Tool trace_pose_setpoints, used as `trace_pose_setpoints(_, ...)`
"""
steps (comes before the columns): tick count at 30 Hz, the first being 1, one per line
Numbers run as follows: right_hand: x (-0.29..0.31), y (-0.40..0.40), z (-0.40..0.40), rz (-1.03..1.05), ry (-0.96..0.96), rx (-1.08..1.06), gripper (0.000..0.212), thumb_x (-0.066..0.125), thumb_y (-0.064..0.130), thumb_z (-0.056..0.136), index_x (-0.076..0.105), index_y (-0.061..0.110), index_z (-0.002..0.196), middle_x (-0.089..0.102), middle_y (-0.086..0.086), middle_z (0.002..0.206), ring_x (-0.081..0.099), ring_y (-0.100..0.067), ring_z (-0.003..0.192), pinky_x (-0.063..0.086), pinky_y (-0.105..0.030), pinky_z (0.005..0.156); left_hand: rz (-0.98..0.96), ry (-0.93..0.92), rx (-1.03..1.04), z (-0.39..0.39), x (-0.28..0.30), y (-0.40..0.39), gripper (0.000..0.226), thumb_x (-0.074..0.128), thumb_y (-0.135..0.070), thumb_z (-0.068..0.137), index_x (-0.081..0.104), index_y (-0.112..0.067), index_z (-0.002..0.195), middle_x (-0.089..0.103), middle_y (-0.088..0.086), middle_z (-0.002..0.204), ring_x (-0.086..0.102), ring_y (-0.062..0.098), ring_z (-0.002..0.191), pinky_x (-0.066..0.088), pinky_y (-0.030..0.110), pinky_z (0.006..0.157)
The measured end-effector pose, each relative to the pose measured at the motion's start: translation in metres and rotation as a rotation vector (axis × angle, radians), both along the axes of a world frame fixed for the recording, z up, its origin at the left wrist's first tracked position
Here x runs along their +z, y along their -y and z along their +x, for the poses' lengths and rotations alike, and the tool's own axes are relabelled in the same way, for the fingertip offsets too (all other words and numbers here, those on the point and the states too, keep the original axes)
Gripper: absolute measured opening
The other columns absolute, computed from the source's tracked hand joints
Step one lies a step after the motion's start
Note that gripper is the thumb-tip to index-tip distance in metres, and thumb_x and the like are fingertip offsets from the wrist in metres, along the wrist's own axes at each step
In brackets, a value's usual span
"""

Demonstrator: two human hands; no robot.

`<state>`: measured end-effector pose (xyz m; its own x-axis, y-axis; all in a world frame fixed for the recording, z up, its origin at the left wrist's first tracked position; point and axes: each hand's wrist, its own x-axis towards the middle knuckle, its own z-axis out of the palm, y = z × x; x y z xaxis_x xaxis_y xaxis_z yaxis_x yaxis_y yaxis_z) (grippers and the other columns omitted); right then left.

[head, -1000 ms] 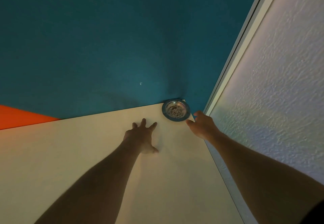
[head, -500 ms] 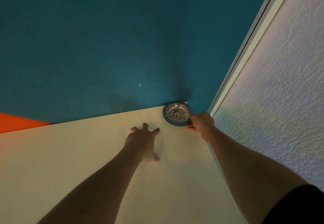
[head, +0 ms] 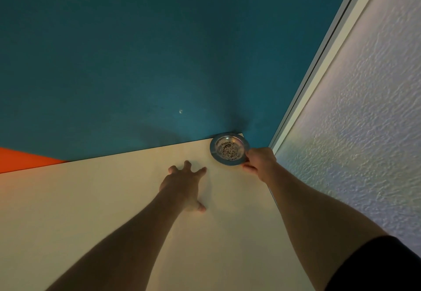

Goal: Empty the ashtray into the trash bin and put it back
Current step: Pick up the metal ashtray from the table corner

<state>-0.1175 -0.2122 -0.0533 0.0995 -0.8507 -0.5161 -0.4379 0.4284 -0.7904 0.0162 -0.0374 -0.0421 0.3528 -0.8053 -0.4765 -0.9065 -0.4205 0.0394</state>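
Note:
A round metal ashtray [head: 229, 148] holding dark ash and specks sits at the far right corner of a cream table [head: 114, 199]. My right hand [head: 259, 160] pinches its near right rim between thumb and fingers. My left hand [head: 184, 185] rests flat on the table with fingers spread, a little left of and nearer than the ashtray. No trash bin is in view.
A teal surface [head: 136, 51] lies beyond the table's far edge, with an orange patch [head: 22, 159] at the left. To the right runs a white textured wall [head: 353, 119] with a pale trim strip [head: 319, 62]. The table's right edge lies close to that wall.
My right hand has moved up to the ashtray and closed on its rim. My left hand has hardly moved on the table.

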Motion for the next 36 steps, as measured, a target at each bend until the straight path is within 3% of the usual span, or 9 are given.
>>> trace_pose_setpoints(5, 0.002, 0.001, -0.003, 0.024, 0.011, 0.008, 0.014, 0.065, 0.007, 0.089, 0.055, 0.006, 0.079, 0.069, -0.015, 0.083, 0.072, -0.028, 0.084, 0.059, -0.046, 0.084, -0.005, 0.01, -0.01, 0.002, -0.001, -0.001, 0.115, 0.078, -0.064, 0.058, 0.011, -0.044, 0.149, 0.014, 0.004, 0.159, 0.023, 0.042, 0.138, 0.047, 0.052, 0.097)
trace_pose_setpoints(18, 0.044, -0.008, -0.015, 0.015, 0.09, -0.045, 0.01, 0.062, 0.004, 0.09, 0.059, 0.007, 0.081, 0.069, -0.016, 0.087, 0.071, -0.022, 0.074, 0.061, -0.036, 0.072, 0.014, 0.006, -0.025, 0.005, 0.005, -0.004, 0.116, 0.074, -0.068, 0.059, 0.01, -0.039, 0.151, 0.013, 0.003, 0.16, 0.023, 0.04, 0.139, 0.044, 0.051, 0.1)
trace_pose_setpoints(22, 0.07, -0.014, -0.02, -0.015, 0.077, -0.047, 0.013, 0.06, 0.003, 0.091, 0.058, 0.006, 0.078, 0.07, -0.015, 0.079, 0.071, -0.024, 0.07, 0.06, -0.044, 0.083, -0.016, -0.168, 0.098, 0.01, 0.014, -0.006, 0.111, 0.064, -0.073, 0.066, 0.011, -0.03, 0.153, 0.012, 0.003, 0.162, 0.021, 0.034, 0.143, 0.034, 0.049, 0.11)
trace_pose_setpoints(24, 0.085, -0.02, -0.022, -0.029, 0.085, -0.039, 0.015, 0.06, 0.002, 0.091, 0.058, 0.006, 0.077, 0.07, -0.015, 0.078, 0.072, -0.026, 0.075, 0.059, -0.045, 0.084, -0.133, -0.302, 0.211, 0.013, 0.022, -0.01, 0.099, 0.056, -0.071, 0.075, 0.019, -0.022, 0.152, 0.024, 0.006, 0.159, 0.029, 0.029, 0.141, 0.033, 0.043, 0.111)
trace_pose_setpoints(27, 0.107, -0.031, -0.025, -0.043, 0.117, -0.025, 0.015, 0.06, 0.002, 0.091, 0.057, 0.005, 0.077, 0.072, -0.019, 0.086, 0.073, -0.028, 0.083, 0.058, -0.046, 0.087, -0.408, -0.449, 0.435, 0.014, 0.037, -0.016, 0.061, 0.051, -0.054, 0.091, 0.047, -0.016, 0.138, 0.056, 0.012, 0.138, 0.052, 0.029, 0.124, 0.041, 0.031, 0.098)
trace_pose_setpoints(29, 0.121, -0.038, -0.025, -0.042, 0.139, -0.003, 0.013, 0.06, 0.002, 0.092, 0.058, 0.004, 0.079, 0.072, -0.02, 0.089, 0.073, -0.026, 0.08, 0.059, -0.043, 0.084, -0.581, -0.566, 0.624, 0.014, 0.054, -0.017, 0.041, 0.052, -0.045, 0.093, 0.063, -0.014, 0.117, 0.07, 0.013, 0.113, 0.065, 0.031, 0.1, 0.051, 0.033, 0.087)
trace_pose_setpoints(31, 0.13, -0.042, -0.024, -0.042, 0.159, 0.005, 0.011, 0.061, 0.002, 0.092, 0.059, 0.004, 0.081, 0.072, -0.019, 0.089, 0.073, -0.023, 0.078, 0.06, -0.04, 0.081, -0.71, -0.75, 0.794, 0.011, 0.069, -0.013, 0.03, 0.054, -0.037, 0.094, 0.066, -0.01, 0.098, 0.07, 0.012, 0.088, 0.064, 0.024, 0.067, 0.055, 0.032, 0.065)
trace_pose_setpoints(32, 0.143, -0.049, -0.026, -0.044, 0.169, 0.015, 0.011, 0.061, 0.002, 0.091, 0.059, 0.004, 0.081, 0.072, -0.019, 0.089, 0.073, -0.023, 0.078, 0.06, -0.04, 0.079, -0.769, -0.822, 0.856, 0.009, 0.086, -0.017, 0.029, 0.053, -0.035, 0.094, 0.064, -0.008, 0.09, 0.066, 0.011, 0.078, 0.057, 0.02, 0.054, 0.048, 0.028, 0.054)
trace_pose_setpoints(36, 0.172, -0.067, -0.029, -0.057, 0.196, 0.064, 0.011, 0.061, 0.003, 0.091, 0.06, 0.005, 0.081, 0.072, -0.017, 0.085, 0.073, -0.024, 0.078, 0.06, -0.04, 0.078, -0.876, -0.905, 0.914, 0.005, 0.132, -0.019, 0.04, 0.049, -0.042, 0.095, 0.063, -0.008, 0.08, 0.057, 0.006, 0.06, 0.045, 0.017, 0.045, 0.039, 0.025, 0.047)
